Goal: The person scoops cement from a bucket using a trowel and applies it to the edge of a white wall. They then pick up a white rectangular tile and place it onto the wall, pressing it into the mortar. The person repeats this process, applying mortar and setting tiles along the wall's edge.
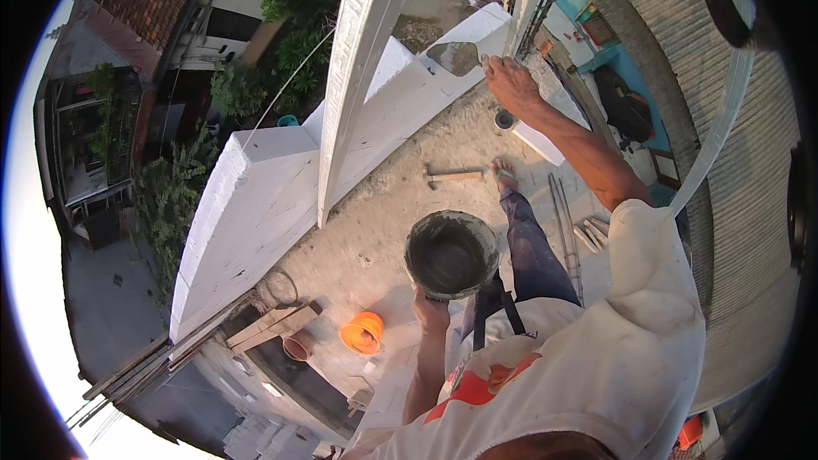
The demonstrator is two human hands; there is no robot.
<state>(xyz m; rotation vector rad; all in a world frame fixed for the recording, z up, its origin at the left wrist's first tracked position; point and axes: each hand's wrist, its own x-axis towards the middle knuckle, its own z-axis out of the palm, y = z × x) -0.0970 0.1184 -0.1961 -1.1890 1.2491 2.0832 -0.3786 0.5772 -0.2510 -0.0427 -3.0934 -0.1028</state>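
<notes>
My left hand grips the near edge of a round black bucket and holds it up in front of my body. Grey wet mortar lies inside it. Stretched out to the far side, my right hand is closed around a trowel's handle, which the fingers mostly hide. The trowel's blade, grey with mortar, is at the top of a white block wall; I cannot tell whether it touches.
A hammer lies on the rough floor beyond the bucket, near my sandalled foot. A pale metal beam slants upright in front of the wall. An orange bucket and planks are at left, by a floor opening.
</notes>
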